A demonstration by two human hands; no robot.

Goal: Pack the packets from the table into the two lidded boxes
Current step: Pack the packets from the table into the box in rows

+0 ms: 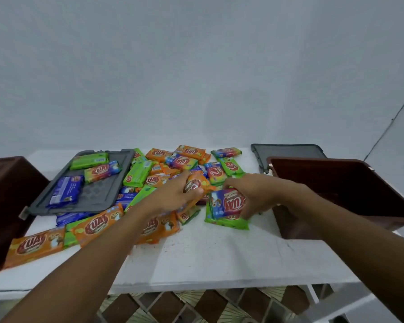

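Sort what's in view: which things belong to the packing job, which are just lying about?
Job: packets, left box, right box, left lid, right lid, left hand holding orange packet, right hand holding blue-red packet.
Lying about: wall cable, floor tiles.

Looks forward and down from head height through one wide-angle lens, close over the near edge of the white table (219, 259), spanning brown box at left (7, 194) to brown box at right (336, 178), pale wall (196, 66) above, tiled floor (196, 306) below.
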